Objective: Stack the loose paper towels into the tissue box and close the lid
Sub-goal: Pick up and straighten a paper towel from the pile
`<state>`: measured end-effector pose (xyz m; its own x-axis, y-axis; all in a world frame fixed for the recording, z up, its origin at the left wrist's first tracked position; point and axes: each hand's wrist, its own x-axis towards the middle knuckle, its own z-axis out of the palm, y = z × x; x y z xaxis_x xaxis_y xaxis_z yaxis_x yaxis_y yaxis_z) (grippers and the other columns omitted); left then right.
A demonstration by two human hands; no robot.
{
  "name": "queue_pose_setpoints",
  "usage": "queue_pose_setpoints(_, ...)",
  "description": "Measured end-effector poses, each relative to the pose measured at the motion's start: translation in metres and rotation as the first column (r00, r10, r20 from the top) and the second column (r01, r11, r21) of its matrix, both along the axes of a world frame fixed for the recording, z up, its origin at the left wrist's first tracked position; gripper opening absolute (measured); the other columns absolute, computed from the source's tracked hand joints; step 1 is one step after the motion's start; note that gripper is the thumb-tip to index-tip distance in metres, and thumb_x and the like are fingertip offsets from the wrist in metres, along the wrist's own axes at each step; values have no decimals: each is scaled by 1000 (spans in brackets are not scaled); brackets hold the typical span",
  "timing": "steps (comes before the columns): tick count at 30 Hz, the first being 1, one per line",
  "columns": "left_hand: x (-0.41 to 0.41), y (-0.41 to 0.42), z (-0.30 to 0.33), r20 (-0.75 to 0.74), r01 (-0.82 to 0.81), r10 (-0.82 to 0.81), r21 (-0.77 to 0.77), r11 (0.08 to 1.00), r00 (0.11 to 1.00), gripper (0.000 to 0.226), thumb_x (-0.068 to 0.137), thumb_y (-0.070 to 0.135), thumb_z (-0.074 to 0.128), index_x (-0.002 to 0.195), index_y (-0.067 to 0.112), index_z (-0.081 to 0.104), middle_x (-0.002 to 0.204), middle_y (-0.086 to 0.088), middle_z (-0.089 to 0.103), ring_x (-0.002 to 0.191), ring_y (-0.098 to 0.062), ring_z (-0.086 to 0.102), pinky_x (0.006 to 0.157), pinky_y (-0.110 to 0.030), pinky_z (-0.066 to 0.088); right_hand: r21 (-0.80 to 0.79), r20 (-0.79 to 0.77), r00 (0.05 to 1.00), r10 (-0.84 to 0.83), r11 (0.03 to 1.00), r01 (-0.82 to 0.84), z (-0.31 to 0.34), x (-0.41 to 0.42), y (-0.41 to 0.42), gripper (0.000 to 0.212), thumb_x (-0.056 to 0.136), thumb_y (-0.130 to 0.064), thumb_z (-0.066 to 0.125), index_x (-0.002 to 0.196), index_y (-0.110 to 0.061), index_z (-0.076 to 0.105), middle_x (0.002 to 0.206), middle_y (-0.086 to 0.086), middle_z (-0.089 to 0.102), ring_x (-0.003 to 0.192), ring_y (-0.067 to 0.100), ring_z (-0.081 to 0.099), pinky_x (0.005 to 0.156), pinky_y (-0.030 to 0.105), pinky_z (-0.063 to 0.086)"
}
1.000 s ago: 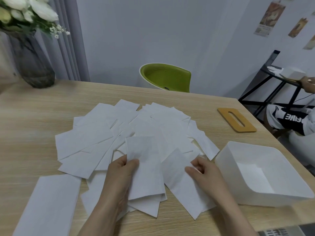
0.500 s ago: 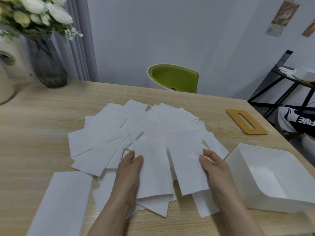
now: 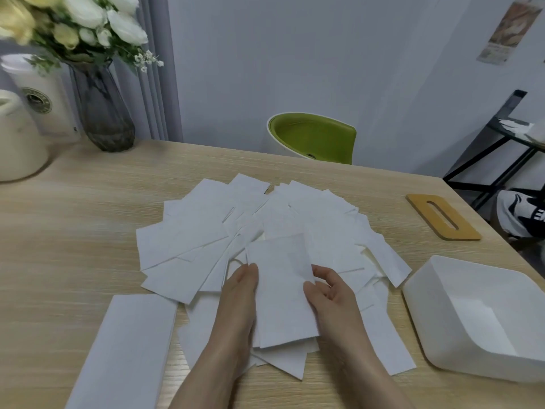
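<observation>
A: While a separate towel (image 3: 124,346) lies flat at the table's (image 3: 59,231) left, the left hand (image 3: 236,302) flanks a small gathered stack (image 3: 280,290), fingers straight and pressed together against its edge.

B: And the right hand (image 3: 333,293)?

A: Fingers curled, pinching the stack's other edge. Most towels (image 3: 206,228) lie fanned out beyond.

B: So gathering is in hand?

A: Seemingly. The open box (image 3: 442,278) waits at right, the lid (image 3: 442,216) apart behind it; next, the squared stack likely goes in.
</observation>
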<state>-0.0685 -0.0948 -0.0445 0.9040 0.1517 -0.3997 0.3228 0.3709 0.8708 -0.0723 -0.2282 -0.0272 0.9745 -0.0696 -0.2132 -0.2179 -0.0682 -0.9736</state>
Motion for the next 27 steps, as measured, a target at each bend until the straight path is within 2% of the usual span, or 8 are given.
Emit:
queue_pose_setpoints(6, -2, -1, 1, 33, 20, -21, 43, 999, 999, 23, 102, 26, 45, 109, 24, 67, 96, 5, 76, 87, -15, 73, 77, -37, 58, -1, 15, 1000, 9, 1000, -9, 0, -5, 8, 20, 95, -6, 52, 104, -23, 55, 79, -8, 75, 71, 8, 71, 57, 20, 50)
queue_pose_setpoints(11, -1, -1, 2, 58, 16, -19, 63, 998, 998, 22, 100, 17, 47, 108, 24, 66, 90, 8, 76, 78, -10, 73, 55, -20, 54, 34, 30, 1000, -4, 999, 3, 1, -6, 9, 19, 94, -5, 54, 104, -21, 56, 77, -7, 75, 67, 6, 70, 52, 14, 48)
queue_pose_setpoints(15, 0, 3, 2, 52, -1, -3, 76, 997, 999, 22, 100, 17, 48, 103, 25, 68, 91, 6, 76, 82, -13, 73, 64, -27, 54, -31, 76, 993, -91, 995, 94, -2, 5, -3, 19, 89, -6, 59, 103, -20, 62, 69, -5, 68, 60, 7, 59, 59, 21, 45)
queue_pose_setpoints(17, 0, 5, 3, 46, -6, 3, 51, 999, 999, 22, 100, 15, 48, 101, 25, 68, 90, 5, 77, 81, -13, 73, 65, -29, 54, -141, 159, 973, -169, 971, 192, -5, 15, -15, 18, 88, -10, 62, 101, -22, 64, 80, -7, 66, 65, 4, 56, 66, 23, 45)
queue_pose_setpoints(20, 2, 8, 4, 35, -9, 9, 25, 1000, 999, 21, 99, 14, 50, 99, 22, 69, 89, 3, 77, 79, -15, 73, 65, -30, 54, -537, 297, 947, -122, 799, 272, -8, 29, -35, 24, 85, -21, 65, 108, -26, 60, 109, -9, 60, 104, 9, 50, 88, 30, 42)
queue_pose_setpoints(22, 3, 9, 4, 31, -13, 12, 13, 1000, 999, 21, 98, 13, 50, 100, 21, 69, 89, 1, 77, 81, -17, 73, 66, -31, 55, -728, 274, 961, -34, 646, 231, -9, 35, -44, 39, 84, -33, 67, 120, -26, 55, 123, -9, 52, 122, 15, 36, 99, 35, 31)
queue_pose_setpoints(25, 2, 9, 4, 28, -15, 15, 6, 1000, 999, 23, 98, 12, 50, 99, 23, 70, 91, 0, 77, 83, -19, 73, 69, -34, 56, -839, 192, 981, 31, 524, 148, -12, 39, -45, 57, 81, -49, 65, 131, -27, 49, 134, -9, 44, 131, 15, 27, 101, 33, 19)
queue_pose_setpoints(27, 2, 9, 4, 26, -17, 17, 1, 1000, 1000, 24, 98, 12, 50, 99, 24, 70, 91, 1, 77, 84, -20, 72, 70, -34, 56, -857, 207, 978, 39, 489, 162, -15, 39, -42, 61, 80, -55, 64, 132, -27, 49, 133, -9, 44, 130, 15, 27, 98, 31, 17)
